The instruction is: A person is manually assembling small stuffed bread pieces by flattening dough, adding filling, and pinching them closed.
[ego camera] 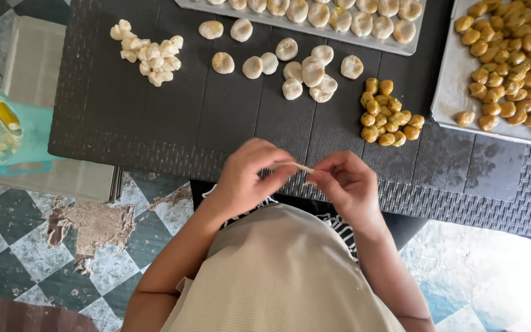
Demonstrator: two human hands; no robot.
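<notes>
Dark woven table (pixel 155 117) over checkered floor | left hand (pixel 247 178) and right hand (pixel 345 184) pinch a thin dough disc (pixel 299 167) between fingertips at the table's near edge | step: apparently flattening a wrapper | next likely needs a yellow filling ball (pixel 388 114) from the nearby pile.

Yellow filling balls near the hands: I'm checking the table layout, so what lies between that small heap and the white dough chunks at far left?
Flattened pale dough rounds lie scattered there, in the head view.
</notes>
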